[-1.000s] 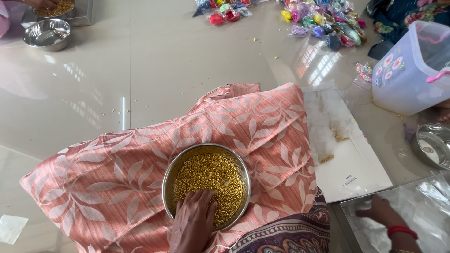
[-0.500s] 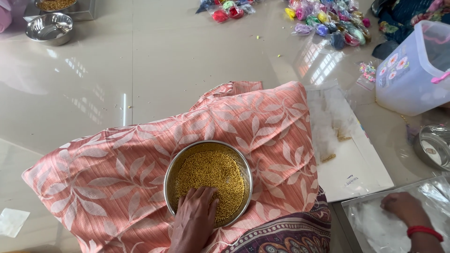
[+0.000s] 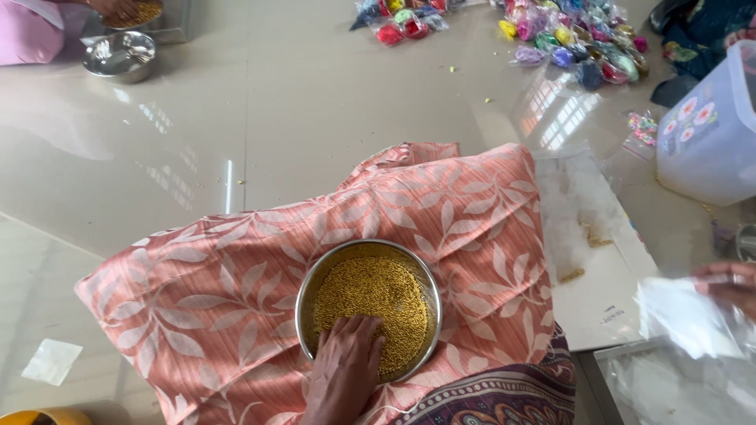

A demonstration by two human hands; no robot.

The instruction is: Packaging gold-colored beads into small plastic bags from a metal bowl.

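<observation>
On the peach leaf-print cushion, a round steel bowl of small yellow beads is seated, apparently so the soft surface keeps it level. The left hand is laid open in the beads at the near rim, fingers spread. The right hand, blurred at the frame's edge, is closed on a clear plastic bag. Bare glossy floor is left open beyond the cushion; a white board lies just beside it.
</observation>
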